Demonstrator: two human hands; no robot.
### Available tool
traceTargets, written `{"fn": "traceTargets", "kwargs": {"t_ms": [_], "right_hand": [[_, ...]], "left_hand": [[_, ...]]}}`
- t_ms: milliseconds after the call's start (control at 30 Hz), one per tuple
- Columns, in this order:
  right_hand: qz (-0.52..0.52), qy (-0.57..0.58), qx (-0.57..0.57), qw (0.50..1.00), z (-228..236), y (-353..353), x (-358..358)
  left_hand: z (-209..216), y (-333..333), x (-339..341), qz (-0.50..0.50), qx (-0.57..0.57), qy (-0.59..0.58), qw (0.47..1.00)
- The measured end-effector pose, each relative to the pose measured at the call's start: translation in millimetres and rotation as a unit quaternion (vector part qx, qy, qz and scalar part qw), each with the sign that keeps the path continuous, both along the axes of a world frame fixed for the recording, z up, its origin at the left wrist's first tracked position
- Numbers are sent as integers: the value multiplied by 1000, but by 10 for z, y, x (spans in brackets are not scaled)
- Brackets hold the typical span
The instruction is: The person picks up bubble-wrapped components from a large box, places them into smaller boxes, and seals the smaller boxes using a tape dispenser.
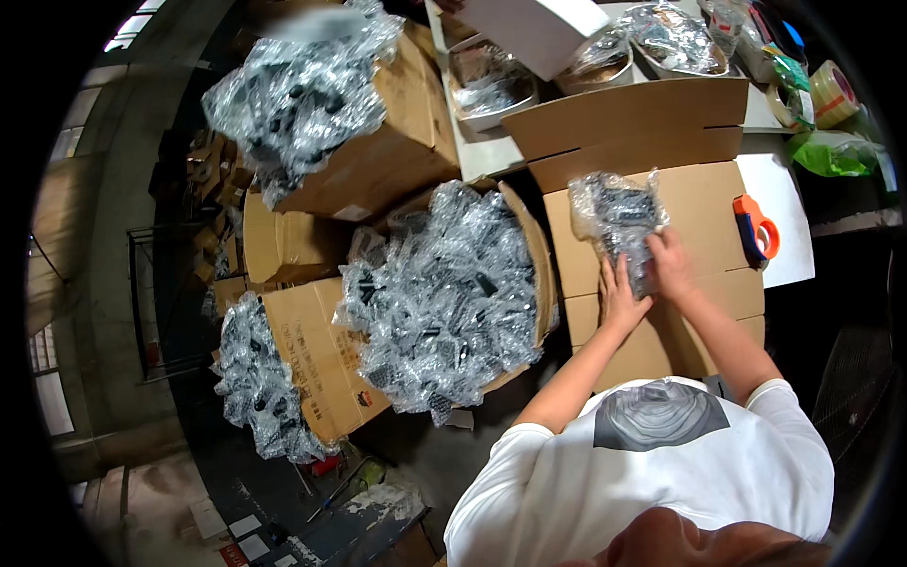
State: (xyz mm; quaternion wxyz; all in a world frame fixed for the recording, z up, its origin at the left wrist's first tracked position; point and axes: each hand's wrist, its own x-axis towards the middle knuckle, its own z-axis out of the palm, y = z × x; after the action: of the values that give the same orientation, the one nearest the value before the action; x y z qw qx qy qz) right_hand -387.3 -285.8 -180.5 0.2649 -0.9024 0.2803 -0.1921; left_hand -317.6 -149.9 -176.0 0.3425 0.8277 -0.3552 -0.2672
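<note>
A dark item in clear bubble wrap [619,210] lies on a flattened brown cardboard sheet [701,219] in front of me. My left hand [623,304] rests against the lower part of the wrap, its fingers stretched out and apart. At the right edge of the same package is my right hand [672,268], fingers curled against the wrap as if gripping it. The item's exact kind is hidden by the plastic. To the right, an orange and blue tape dispenser [757,232] lies at the sheet's edge.
Left of the bench, a carton [540,255] overflows with bubble-wrapped dark parts [444,302]. Similar parts [302,104] top another carton [406,113] behind it. White trays [491,111], tape rolls [833,94] and a green plastic bag [836,156] occupy the far side.
</note>
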Motion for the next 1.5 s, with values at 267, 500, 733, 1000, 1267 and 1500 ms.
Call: {"fn": "traceTargets", "kwargs": {"t_ms": [267,500,733,1000,1267,1500], "right_hand": [[-150,4,11,989,271,-681,-615],[-237,165,83,954,-4,-1732,-1486],[-195,-125,-49,972,221,-2873,-959],[-159,-81,560,809,38,-4461,574],[-184,-50,703,685,431,-4535,747],[-135,-196,683,691,1310,-4400,491]], "left_hand": [[-291,-315,-27,89,-52,-177,979],[-175,-400,-138,149,-33,-147,977],[-142,251,-995,-349,237,-177,889],[-317,338,-1173,-402,170,-287,853],[247,167,-1107,-487,278,-225,797],[818,-54,-680,-506,299,-40,808]]}}
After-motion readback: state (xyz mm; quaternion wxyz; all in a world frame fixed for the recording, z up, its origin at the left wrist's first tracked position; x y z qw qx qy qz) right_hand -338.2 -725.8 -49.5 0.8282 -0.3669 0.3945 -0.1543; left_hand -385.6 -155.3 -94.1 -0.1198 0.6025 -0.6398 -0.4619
